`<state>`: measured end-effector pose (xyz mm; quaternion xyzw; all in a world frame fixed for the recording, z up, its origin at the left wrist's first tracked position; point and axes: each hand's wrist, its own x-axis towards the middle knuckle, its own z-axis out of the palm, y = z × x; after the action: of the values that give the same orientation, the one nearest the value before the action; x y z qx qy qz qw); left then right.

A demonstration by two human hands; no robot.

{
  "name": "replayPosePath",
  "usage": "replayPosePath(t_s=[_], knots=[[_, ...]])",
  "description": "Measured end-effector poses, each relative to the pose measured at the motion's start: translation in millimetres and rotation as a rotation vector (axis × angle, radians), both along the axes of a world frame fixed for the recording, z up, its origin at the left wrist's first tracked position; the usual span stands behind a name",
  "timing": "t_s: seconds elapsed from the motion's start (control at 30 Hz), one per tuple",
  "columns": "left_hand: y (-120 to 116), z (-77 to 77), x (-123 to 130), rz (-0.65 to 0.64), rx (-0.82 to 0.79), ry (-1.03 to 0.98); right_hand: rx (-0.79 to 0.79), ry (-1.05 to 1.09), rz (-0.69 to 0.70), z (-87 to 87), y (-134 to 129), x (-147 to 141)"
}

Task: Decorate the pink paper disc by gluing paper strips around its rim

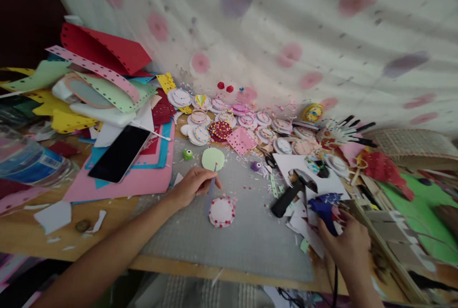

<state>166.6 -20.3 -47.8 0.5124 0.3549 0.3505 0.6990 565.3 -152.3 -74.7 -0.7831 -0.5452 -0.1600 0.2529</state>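
Note:
My left hand [196, 185] is closed around slim, pale purple tweezers [211, 192], their tip pointing away from me over a light green paper disc [212, 158]. A tiny red piece shows at that tip. Nearer to me, a white disc [221, 211] edged with small red pieces lies on the grey mat [261, 246]. At the right, my right hand [345, 238] grips a dark blue glue gun [325, 205] above white paper scraps. A dark cord hangs below this hand.
A hammer [291, 196] lies left of my right hand. Decorated paper discs [246, 119] line the back. At the left are a phone [119, 153], coloured sheets [125, 186] and a plastic bottle [39, 164]. Markers [352, 129] stand at the right.

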Motion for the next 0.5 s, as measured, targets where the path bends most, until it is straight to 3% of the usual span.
replayPosePath(t_s=[0.1, 0.2, 0.37, 0.5], knots=[[0.0, 0.7, 0.3, 0.018, -0.004, -0.010, 0.147, -0.124, 0.055, 18.0, -8.3, -32.5], [0.5, 1.9, 0.0, 0.036, -0.008, -0.016, 0.254, -0.150, 0.265, 44.0, -6.7, -78.8], [0.4, 4.5, 1.1, 0.062, -0.009, -0.020, 0.146, -0.245, 0.873, 86.3, 33.2, -152.7], [-2.2, 4.5, 1.6, 0.085, 0.079, 0.061, 0.014, -0.354, 1.147, 104.9, 77.1, -200.2]])
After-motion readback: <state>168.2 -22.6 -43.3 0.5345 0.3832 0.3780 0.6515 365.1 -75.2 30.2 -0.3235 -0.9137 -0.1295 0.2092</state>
